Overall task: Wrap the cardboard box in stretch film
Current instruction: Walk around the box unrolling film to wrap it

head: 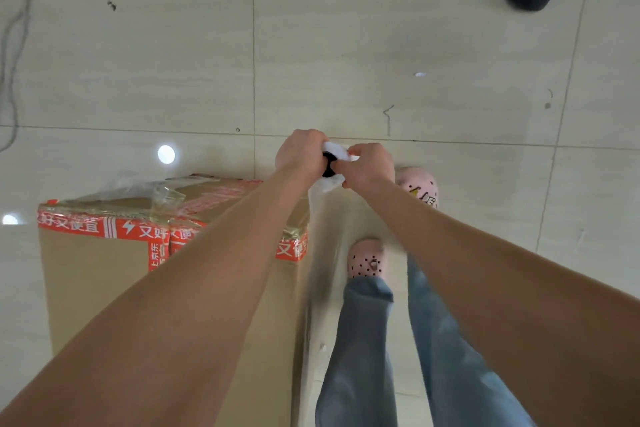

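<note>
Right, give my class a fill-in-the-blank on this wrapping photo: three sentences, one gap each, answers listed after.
1. The left hand and right hand grip the stretch film roll, and the cardboard box stands on the person's ____ side.
2. The printed tape on the box is ____.
3. The person's clogs are ____.
Missing words: left; red; pink.

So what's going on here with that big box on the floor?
A person stands beside a taped cardboard box, gripping a roll of stretch film between the left hand and the right hand. A clear sheet of film runs from the roll down along one side of the box. Loose film lies at the box's top.
</note>
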